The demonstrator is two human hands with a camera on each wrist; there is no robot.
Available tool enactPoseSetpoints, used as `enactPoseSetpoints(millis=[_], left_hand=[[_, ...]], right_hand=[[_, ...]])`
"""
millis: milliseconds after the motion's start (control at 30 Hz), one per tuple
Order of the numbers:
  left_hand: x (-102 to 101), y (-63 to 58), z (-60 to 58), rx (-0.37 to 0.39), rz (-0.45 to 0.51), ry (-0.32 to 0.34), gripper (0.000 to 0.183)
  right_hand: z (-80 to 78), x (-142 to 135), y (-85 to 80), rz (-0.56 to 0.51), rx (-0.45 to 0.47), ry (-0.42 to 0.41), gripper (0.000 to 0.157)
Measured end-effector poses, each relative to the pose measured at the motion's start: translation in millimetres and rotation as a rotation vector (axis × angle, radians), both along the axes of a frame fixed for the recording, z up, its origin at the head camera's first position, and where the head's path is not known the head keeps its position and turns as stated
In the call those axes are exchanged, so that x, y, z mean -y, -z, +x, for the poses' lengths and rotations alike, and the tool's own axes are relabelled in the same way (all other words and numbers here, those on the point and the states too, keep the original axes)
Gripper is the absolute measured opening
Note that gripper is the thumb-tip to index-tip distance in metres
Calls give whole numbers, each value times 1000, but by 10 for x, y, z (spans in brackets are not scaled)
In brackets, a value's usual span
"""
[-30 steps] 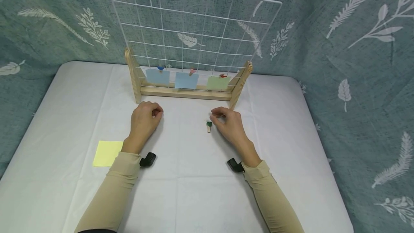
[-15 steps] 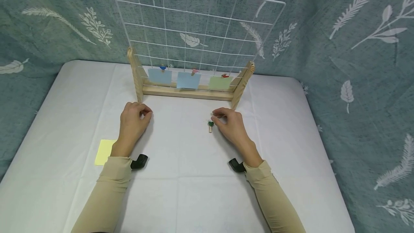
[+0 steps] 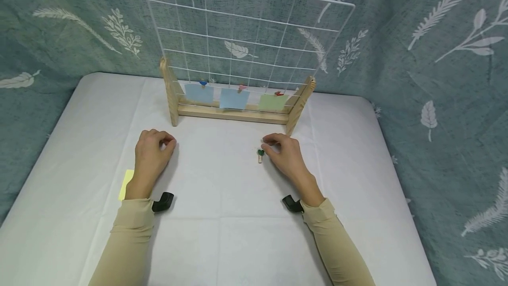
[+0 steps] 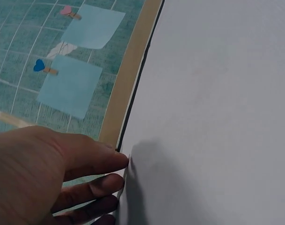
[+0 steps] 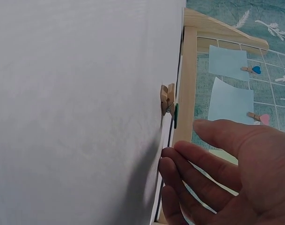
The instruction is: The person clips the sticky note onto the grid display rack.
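A small wooden clothespin with a green heart (image 3: 260, 153) lies on the white table. My right hand (image 3: 286, 153) is just to its right, fingers loosely bent and thumb apart from them, holding nothing. In the right wrist view the clothespin (image 5: 167, 99) stands clear of the thumb tip. My left hand (image 3: 152, 153) rests on the table at the left, its fingers relaxed and holding nothing. A yellow paper note (image 3: 126, 184) lies partly hidden under the left wrist. In the left wrist view the left hand's thumb and fingers (image 4: 98, 185) are apart.
A white wire grid on a wooden stand (image 3: 234, 114) stands at the back. Clothespins hold two blue notes (image 3: 234, 99) and a green note (image 3: 273, 102) on its lower wires. A patterned green cloth (image 3: 436, 100) hangs behind the table (image 3: 246, 250).
My left hand has moved left from in front of the stand's left foot, and its wrist covers more of the yellow note. The right hand stays beside the clothespin. The head view has shifted slightly.
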State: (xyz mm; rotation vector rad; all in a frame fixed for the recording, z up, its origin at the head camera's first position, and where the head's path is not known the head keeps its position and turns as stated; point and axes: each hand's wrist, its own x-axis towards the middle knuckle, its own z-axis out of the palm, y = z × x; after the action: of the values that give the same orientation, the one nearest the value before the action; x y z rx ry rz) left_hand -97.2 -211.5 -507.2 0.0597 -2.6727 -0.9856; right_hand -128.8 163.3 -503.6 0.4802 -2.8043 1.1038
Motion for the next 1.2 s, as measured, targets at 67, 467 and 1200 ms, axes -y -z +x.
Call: enactPoseSetpoints(millis=[67, 467, 1200], left_hand=[[32, -2, 25, -2, 9, -7, 7], [153, -16, 158, 0, 17, -42, 10], [514, -114, 521, 95, 11, -101, 17]], right_hand=[[4, -3, -5, 3, -3, 0, 21], [27, -9, -17, 14, -11, 16, 18], [15, 17, 36, -35, -1, 20, 16]])
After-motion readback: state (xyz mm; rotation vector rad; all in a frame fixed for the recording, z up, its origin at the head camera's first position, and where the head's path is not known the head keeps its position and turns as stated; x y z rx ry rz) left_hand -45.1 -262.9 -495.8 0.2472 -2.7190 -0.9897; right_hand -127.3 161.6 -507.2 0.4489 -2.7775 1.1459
